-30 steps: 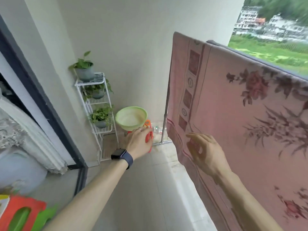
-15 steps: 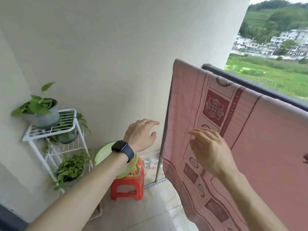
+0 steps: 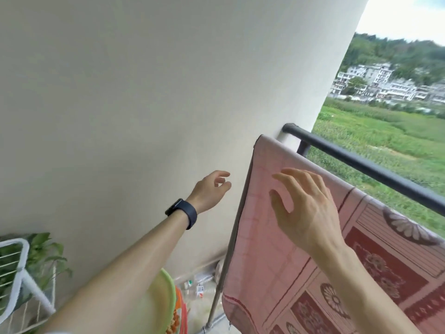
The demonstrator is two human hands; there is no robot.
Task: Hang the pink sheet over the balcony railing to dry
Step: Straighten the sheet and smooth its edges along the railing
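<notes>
Pink sheet (image 3: 265, 261): draped at the balcony edge, patterned face inward, hanging toward the floor. Top fold just inside and a little below the dark bar of the balcony railing (image 3: 361, 162), with grass visible between the two near the corner. Left edge close along a thin metal post (image 3: 226, 259). Bearing rail hidden under the cloth, so cannot tell whether on the railing proper or on an inner rod.

Right hand (image 3: 308, 208): raised before the sheet's upper left corner, fingers (image 3: 303, 179) spread and released, grasping nothing. Touching the cloth or just short of it: cannot tell.

Left hand (image 3: 209, 189): in the air between the sheet's edge and the white wall (image 3: 144, 92), apart from both, loosely curled, holding nothing. Dark watch (image 3: 183, 212) on the wrist.

Step in hand, by judgement: hanging largely done, corner by the wall being tidied. Next move likely calls for pinching the top corner, drawing it flat toward the wall end, then smoothing downward and checking for an even drop to prevent sliding.

Further out: green basin (image 3: 166, 297) low in the middle, white plant rack (image 3: 16, 273) at lower left.
</notes>
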